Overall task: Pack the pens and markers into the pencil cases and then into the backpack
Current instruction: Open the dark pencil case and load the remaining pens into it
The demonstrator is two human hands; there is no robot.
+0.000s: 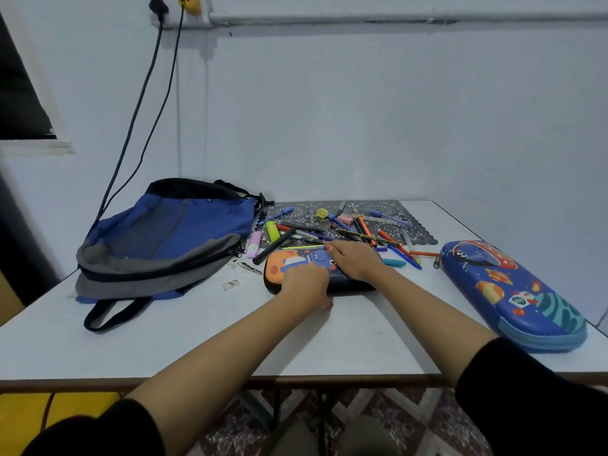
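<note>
A dark pencil case with an orange and blue dinosaur print [285, 267] lies shut at the middle of the table. My left hand [306, 284] grips its near edge, thumb on the front side and fingers curled on top. My right hand [353, 260] lies over its right half, fingers curled at the far edge. Behind it, several loose pens and markers [329, 229] are scattered over a patterned mat [418, 236]. A second, blue space-print pencil case [513, 294] lies shut on the right. The blue and grey backpack [171, 238] lies flat at the left.
A green highlighter [272, 231], a pink one [254, 245] and a black marker [274, 246] lie between backpack and case. Two cables [144, 93] hang down the wall behind the backpack. The white table [197, 334] ends near my forearms; the wall stands right behind it.
</note>
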